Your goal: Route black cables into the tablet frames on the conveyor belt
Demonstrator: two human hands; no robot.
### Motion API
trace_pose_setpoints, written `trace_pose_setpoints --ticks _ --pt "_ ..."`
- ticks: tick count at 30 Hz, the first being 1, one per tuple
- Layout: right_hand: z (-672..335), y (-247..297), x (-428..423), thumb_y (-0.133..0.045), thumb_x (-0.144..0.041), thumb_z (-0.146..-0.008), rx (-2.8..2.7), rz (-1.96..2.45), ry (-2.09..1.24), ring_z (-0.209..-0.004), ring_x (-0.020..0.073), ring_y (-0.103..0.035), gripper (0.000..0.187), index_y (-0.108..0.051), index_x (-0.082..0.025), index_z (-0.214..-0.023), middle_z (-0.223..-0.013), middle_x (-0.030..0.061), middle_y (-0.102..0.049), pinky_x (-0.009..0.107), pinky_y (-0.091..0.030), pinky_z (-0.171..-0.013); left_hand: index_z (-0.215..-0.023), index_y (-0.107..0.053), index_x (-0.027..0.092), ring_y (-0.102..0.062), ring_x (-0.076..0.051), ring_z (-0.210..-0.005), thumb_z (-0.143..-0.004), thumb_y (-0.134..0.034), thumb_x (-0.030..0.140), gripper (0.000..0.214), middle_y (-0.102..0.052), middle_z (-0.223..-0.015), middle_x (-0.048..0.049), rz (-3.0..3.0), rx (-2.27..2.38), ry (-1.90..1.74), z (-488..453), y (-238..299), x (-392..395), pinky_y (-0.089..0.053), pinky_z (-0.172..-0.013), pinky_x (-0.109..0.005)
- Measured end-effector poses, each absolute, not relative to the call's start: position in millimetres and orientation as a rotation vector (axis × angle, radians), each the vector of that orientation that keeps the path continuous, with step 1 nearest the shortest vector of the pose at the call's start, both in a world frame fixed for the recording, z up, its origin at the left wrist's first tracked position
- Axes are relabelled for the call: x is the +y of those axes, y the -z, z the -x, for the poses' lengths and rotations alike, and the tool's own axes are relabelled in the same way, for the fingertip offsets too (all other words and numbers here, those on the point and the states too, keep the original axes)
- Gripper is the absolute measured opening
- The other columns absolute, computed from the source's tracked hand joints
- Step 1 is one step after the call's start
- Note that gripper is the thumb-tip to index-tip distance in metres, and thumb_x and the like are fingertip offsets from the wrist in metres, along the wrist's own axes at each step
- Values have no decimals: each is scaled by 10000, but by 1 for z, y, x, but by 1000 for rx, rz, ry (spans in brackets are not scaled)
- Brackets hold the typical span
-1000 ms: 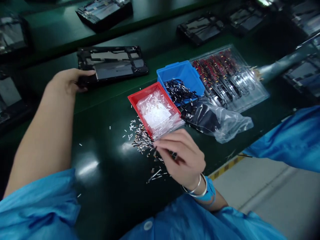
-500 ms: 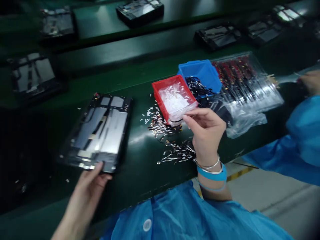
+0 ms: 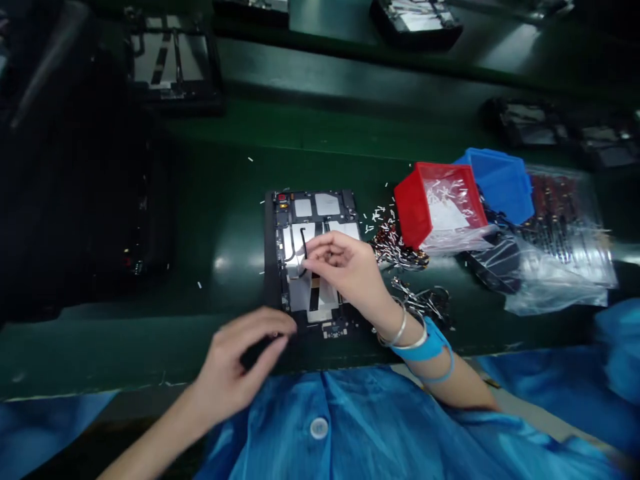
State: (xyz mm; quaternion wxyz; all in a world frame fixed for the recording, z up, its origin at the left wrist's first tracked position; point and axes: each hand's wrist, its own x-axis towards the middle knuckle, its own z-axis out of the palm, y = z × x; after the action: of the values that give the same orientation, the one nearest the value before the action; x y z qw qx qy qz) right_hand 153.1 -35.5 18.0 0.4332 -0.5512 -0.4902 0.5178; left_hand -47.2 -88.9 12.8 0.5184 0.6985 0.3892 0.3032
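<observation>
An opened tablet chassis [image 3: 300, 297], with silvery battery panels and dark flex strips, lies on the green bench in front of me. Over its middle, my right hand [image 3: 345, 263] pinches a thin black flex cable [image 3: 303, 243] between thumb and fingers. The cable stands up from the fingertips; whether its lower end touches the tablet I cannot tell. My left hand [image 3: 250, 357] is by the tablet's lower left corner, fingers curved, a gap between thumb and forefinger, nothing visible in it.
Right of the tablet are a red bin [image 3: 413, 207] with small white pieces in a plastic bag, a blue bin [image 3: 505, 190] and loose cable piles [image 3: 425, 300]. Farther right lie bagged parts [image 3: 560, 220] and a person's blue sleeve [image 3: 617, 347]. More tablets [image 3: 170, 60] sit at the back.
The tablet now lies straight before me, and my left hand has let go of its lower edge. My right hand has moved from the red bin to over the tablet, carrying the cable.
</observation>
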Motion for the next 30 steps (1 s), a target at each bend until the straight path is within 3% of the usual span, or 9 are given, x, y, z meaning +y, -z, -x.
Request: trace_pose_setpoints --ticks 2,7,15,23,30 --pt "-144 -11 -28 -712 -163 -686 -1256 1432 -1242 -622 93 -609 148 -662 -152 -824 -648 -26 -651 219 -425 -535 -1060 -638 170 -654 -217 -978 -864 -557 109 221 -690 -1059 -103 -2146 1102 -869 60 -6 -71 -529 -850 -346" --pt "-135 -5 -22 -658 -136 -718 -1360 1566 -1125 -592 78 -566 103 -652 -166 -816 -646 -42 -637 228 -420 -552 -1226 -538 108 -631 -282 -1038 -875 -553 150 353 -637 -1173 -178 -2705 1114 -641 71 8 -45 -549 -759 -368" --pt "-136 -6 -20 -633 -145 -752 -1487 1647 -1071 -590 75 -555 49 -648 -183 -779 -676 -37 -655 226 -406 -545 -1233 -571 105 -622 -328 -1022 -881 -499 124 360 -614 -1162 -225 -2866 1062 -513 65 11 -43 -540 -681 -390" --pt "-147 -11 1 -706 -170 -716 -1682 1650 -1082 -534 61 -419 90 -628 -169 -671 -569 -62 -538 237 -325 -534 -1118 -639 82 -635 -326 -955 -866 -467 97 305 -629 -1085 -232 -2882 1055 -486 60 4 -35 -544 -642 -390" --pt "-152 -10 9 -702 -122 -700 -1685 1660 -1137 -546 64 -432 55 -657 -150 -686 -584 -49 -553 238 -327 -545 -1128 -638 96 -624 -331 -1013 -860 -502 123 302 -626 -1139 -224 -2889 1027 -455 59 4 -35 -543 -759 -439"
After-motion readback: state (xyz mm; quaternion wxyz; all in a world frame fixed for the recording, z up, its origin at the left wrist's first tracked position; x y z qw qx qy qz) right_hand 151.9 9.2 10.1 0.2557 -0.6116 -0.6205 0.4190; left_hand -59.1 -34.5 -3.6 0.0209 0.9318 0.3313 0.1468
